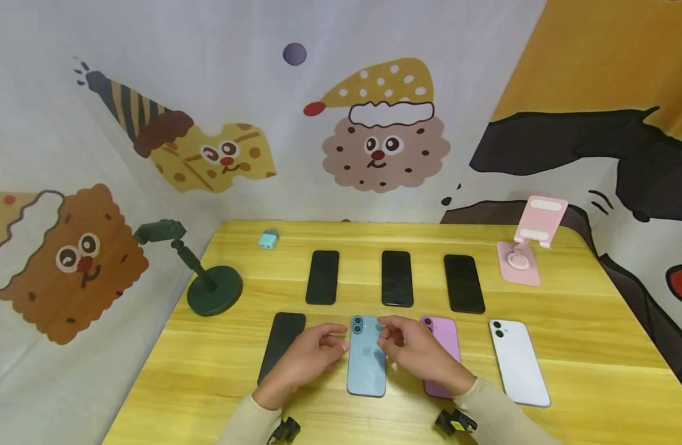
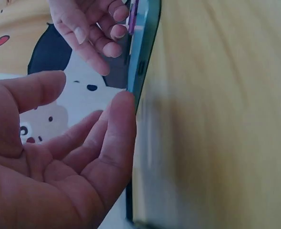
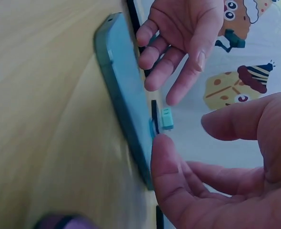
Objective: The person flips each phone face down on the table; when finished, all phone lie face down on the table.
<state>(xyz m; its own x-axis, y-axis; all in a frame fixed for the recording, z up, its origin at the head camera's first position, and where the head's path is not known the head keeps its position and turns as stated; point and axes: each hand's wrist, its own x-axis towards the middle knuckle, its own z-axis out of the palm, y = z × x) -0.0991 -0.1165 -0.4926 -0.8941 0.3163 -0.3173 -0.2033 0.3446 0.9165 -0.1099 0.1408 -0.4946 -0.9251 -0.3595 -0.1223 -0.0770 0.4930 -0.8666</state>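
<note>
1. In the head view: flat on the tabletop point(image 1: 196, 383), back up, near the middle, a blue phone point(image 1: 366, 371). Beside its left edge, left hand point(image 1: 316, 351); at its upper right corner, right hand point(image 1: 410, 346). Farther left, a black phone point(image 1: 282, 340); to the right, a purple phone point(image 1: 446, 343), partly covered by the right hand, then a white phone point(image 1: 521, 364).
2. In the left wrist view: left hand loosely spread, thumb well apart from the fingers, fingertip at the blue phone's edge. Cannot tell whether touching.
3. In the right wrist view: right hand likewise spread, fingertip close to the blue phone. Contact unclear.
</note>
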